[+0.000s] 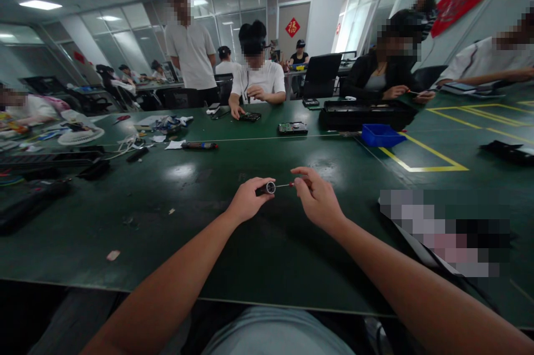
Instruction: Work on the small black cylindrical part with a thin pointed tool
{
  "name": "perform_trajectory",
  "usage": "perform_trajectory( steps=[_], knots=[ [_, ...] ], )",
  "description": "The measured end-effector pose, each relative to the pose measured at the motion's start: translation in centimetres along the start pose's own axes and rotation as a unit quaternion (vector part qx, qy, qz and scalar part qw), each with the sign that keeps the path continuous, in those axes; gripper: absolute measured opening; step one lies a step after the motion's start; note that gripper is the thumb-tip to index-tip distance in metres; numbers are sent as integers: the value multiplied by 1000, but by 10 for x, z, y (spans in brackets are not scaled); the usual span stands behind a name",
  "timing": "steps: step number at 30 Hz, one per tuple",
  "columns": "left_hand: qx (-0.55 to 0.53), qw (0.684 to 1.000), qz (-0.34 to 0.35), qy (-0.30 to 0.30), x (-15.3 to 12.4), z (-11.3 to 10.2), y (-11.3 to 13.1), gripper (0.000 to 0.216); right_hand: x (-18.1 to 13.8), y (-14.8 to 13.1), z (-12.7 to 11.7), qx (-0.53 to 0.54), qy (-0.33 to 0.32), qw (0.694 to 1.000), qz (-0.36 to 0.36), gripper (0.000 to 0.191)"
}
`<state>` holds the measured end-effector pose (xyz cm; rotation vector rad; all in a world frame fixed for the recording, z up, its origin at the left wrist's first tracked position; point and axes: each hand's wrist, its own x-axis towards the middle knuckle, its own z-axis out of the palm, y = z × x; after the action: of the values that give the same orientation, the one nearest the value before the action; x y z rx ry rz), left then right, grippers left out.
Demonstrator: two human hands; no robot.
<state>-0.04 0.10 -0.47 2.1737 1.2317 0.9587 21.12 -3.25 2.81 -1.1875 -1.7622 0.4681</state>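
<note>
My left hand [246, 199] is closed around a short dark cylinder [270, 187] with a pale ring at its end, which looks like a small flashlight. Between the fingers of my right hand [315, 195] is a small screwdriver [286, 185] with a red part at the fingertips and a thin metal shaft. The shaft points left and its tip is at the cylinder's ringed end; whether it touches is too small to tell. Both hands are above the green table [267, 266], and my palms hide most of what they grip.
A dark pen-like tool [200, 146] and a hard drive [292, 128] lie beyond my hands. Farther right are a blue bin [381, 135] and a long black case [367, 114]. A blurred flat device [442, 232] sits near my right forearm. Co-workers [258, 79] sit across the table.
</note>
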Motion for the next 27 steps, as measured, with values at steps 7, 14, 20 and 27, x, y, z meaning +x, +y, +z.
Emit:
perform_trajectory(
  steps=[7, 14, 20, 27],
  knots=[
    [2, 1000, -2, 4, 1, -1, -1, 40, 1, 2, 1, 4, -14, 999, 29, 32],
    [2, 1000, -5, 10, 1, 0, -1, 41, 2, 6, 6, 118, 27, 991, 57, 21],
    [19, 1000, 3, -9, 1, 0, 2, 43, 6, 15, 13, 220, 52, 970, 92, 32],
    [22, 999, 7, -36, 0, -2, 6, 42, 12, 26, 16, 374, 73, 901, 208, 37]
  ],
)
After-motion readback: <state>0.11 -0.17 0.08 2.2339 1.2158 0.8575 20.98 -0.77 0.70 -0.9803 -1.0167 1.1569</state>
